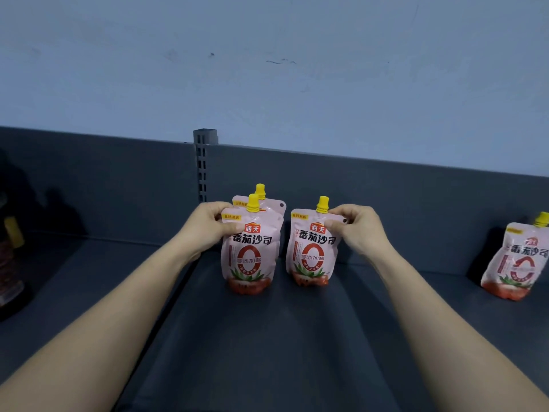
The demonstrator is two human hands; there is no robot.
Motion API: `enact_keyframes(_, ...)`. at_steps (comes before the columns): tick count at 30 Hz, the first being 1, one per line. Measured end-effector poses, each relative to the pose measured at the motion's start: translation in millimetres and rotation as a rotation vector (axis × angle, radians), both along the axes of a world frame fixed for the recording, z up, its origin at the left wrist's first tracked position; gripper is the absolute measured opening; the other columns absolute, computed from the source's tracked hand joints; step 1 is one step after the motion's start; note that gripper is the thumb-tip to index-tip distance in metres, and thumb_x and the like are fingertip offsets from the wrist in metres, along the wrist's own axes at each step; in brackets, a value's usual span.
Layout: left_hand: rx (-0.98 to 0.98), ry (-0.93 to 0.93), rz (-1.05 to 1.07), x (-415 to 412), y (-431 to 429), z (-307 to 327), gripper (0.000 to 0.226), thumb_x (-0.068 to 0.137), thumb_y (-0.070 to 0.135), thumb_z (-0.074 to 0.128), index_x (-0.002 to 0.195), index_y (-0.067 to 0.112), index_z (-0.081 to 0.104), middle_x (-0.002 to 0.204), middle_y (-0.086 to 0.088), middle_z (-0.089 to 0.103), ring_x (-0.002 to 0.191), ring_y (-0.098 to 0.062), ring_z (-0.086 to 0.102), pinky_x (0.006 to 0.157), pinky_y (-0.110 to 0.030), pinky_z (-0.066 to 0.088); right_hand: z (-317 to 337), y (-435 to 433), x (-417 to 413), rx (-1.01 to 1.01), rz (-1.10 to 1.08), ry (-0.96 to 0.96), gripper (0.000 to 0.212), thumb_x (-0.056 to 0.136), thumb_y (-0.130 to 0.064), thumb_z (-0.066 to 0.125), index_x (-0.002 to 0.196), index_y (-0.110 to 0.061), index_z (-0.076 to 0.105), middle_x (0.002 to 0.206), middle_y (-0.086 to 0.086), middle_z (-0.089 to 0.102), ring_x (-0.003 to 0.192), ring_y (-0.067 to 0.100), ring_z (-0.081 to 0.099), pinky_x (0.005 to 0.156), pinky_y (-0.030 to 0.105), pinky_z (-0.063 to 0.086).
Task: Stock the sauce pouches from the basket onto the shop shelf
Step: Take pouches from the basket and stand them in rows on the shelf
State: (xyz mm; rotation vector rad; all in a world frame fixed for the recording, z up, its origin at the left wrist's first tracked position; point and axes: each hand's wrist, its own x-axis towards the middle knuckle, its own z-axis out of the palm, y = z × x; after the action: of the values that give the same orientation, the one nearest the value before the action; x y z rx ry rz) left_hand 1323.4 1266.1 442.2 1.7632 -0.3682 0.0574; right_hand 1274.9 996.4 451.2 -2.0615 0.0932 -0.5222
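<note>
Two pink sauce pouches with yellow caps stand upright side by side on the dark grey shelf (267,337). My left hand (208,226) grips the upper left corner of the left pouch (251,257). Right behind it stands another pouch (271,205), mostly hidden, with only its top and cap showing. My right hand (355,227) pinches the upper right corner of the right pouch (310,254). A further pouch (515,263) leans upright at the far right of the shelf. The basket is out of view.
The shelf's grey back panel (386,197) rises behind the pouches, with a slotted upright post (202,168) just left of them. A dark bottle (10,257) stands at the far left edge. A pale blue wall fills the upper half.
</note>
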Motion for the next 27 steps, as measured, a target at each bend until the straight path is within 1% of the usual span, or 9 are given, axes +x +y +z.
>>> enact_keyframes(3,-0.038,-0.004,0.028,-2,-5,-1,0.025,0.081,-0.011,0.064,0.076,0.012,0.062,0.047,0.013,0.063,0.042,0.003,0.057,0.041,-0.009,0.040,-2,0,6,0.021,-0.026,-0.033,0.011,0.085,-0.011,0.071,0.084,-0.022,0.071,0.082,-0.006,0.069,0.075,0.009,0.066,0.064,0.023,0.052)
enact_keyframes(8,-0.059,-0.009,0.045,2,-6,-4,0.023,0.082,-0.009,0.066,0.075,0.013,0.062,0.050,0.012,0.065,0.045,0.003,0.059,0.043,-0.010,0.043,-4,2,18,0.036,-0.053,-0.051,0.015,0.084,-0.011,0.071,0.079,-0.026,0.069,0.081,-0.008,0.068,0.073,0.008,0.064,0.063,0.024,0.050)
enact_keyframes(11,-0.060,-0.011,0.039,4,-9,-4,0.024,0.082,-0.009,0.065,0.075,0.014,0.063,0.052,0.013,0.066,0.048,0.004,0.061,0.045,-0.010,0.043,-5,2,25,0.030,-0.059,-0.043,0.012,0.084,-0.012,0.071,0.082,-0.024,0.070,0.083,-0.006,0.069,0.073,0.008,0.064,0.064,0.025,0.050)
enact_keyframes(15,-0.046,-0.011,0.034,8,-9,-3,0.024,0.082,-0.009,0.064,0.076,0.014,0.062,0.050,0.014,0.065,0.046,0.004,0.059,0.043,-0.009,0.042,-6,-1,30,0.012,-0.060,-0.043,0.009,0.087,-0.013,0.069,0.091,-0.020,0.070,0.088,-0.005,0.068,0.074,0.005,0.063,0.062,0.022,0.048)
enact_keyframes(19,-0.027,-0.010,0.015,9,-8,-4,0.023,0.083,-0.008,0.064,0.078,0.014,0.061,0.051,0.015,0.065,0.046,0.004,0.059,0.043,-0.009,0.042,-9,-1,29,-0.064,-0.062,-0.045,0.013,0.089,-0.015,0.065,0.102,-0.018,0.069,0.093,-0.006,0.068,0.077,0.005,0.061,0.067,0.025,0.049)
enact_keyframes(21,-0.011,-0.022,0.014,9,-7,-5,0.022,0.084,-0.007,0.064,0.079,0.015,0.062,0.053,0.014,0.066,0.048,0.003,0.060,0.044,-0.010,0.042,-11,0,28,-0.109,-0.070,-0.048,0.016,0.090,-0.016,0.064,0.106,-0.019,0.068,0.095,-0.006,0.066,0.083,0.010,0.061,0.068,0.026,0.048)
enact_keyframes(23,-0.003,-0.037,0.016,8,-6,-6,0.022,0.083,-0.006,0.065,0.080,0.016,0.063,0.061,0.010,0.068,0.053,0.001,0.063,0.046,-0.012,0.045,-13,1,26,-0.157,-0.082,-0.058,0.019,0.091,-0.016,0.062,0.109,-0.019,0.067,0.098,-0.005,0.066,0.091,0.016,0.062,0.072,0.031,0.051)
enact_keyframes(25,0.001,-0.054,0.022,6,-6,-7,0.022,0.083,-0.005,0.066,0.084,0.017,0.064,0.073,0.006,0.068,0.058,0.001,0.065,0.049,-0.013,0.047,-15,3,24,-0.240,-0.102,-0.060,0.026,0.090,-0.018,0.062,0.116,-0.021,0.065,0.106,-0.002,0.066,0.100,0.020,0.060,0.082,0.039,0.053)
enact_keyframes(27,0.002,-0.066,0.029,5,-5,-8,0.024,0.083,-0.003,0.067,0.091,0.019,0.064,0.084,0.004,0.069,0.070,-0.003,0.068,0.058,-0.017,0.052,-15,5,19,-0.345,-0.139,-0.078,0.038,0.088,-0.022,0.065,0.125,-0.022,0.059,0.116,0.001,0.061,0.112,0.023,0.053,0.092,0.043,0.048)
